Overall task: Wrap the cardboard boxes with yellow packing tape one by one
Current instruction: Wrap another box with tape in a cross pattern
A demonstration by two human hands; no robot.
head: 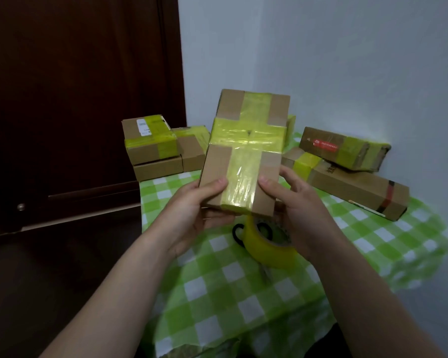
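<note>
With left hand [192,218] and right hand [304,215], gripping box [246,151] by near end, thumbs on top, raised tilted over table [243,306]. Crossed with yellow tape both ways, so probably finished. Next: set down by stack [153,146], take unwrapped one, pick up roll [267,250] underneath.

Matt cardboard box [246,151], glossy plastic tape (wrinkled) [246,135], checked tablecloth [243,293], dark wooden door [75,99]
</note>
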